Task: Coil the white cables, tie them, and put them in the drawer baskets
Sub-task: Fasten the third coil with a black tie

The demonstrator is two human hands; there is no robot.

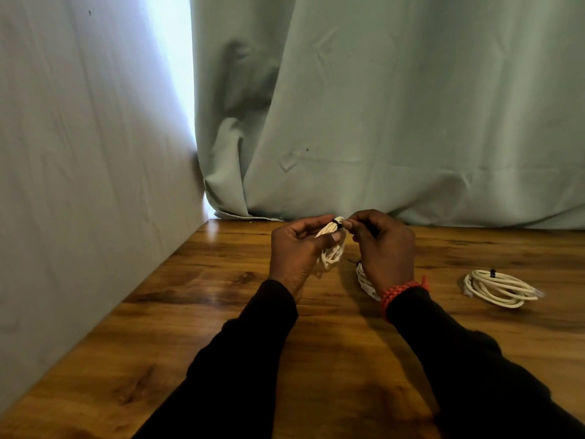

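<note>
Coiled white braided cable (330,248): light, floppy; your left hand (296,251) grips its loops, right hand (384,248) pinches the thin black tie (339,225).

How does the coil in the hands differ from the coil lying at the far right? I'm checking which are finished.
The held coil is up off the wooden table, gripped by the left hand; the right coil lies flat, untouched. The held coil is bunched narrow, and the right hand pinches at its black tie; the right coil is spread round, its tie left alone. Both are white.
</note>
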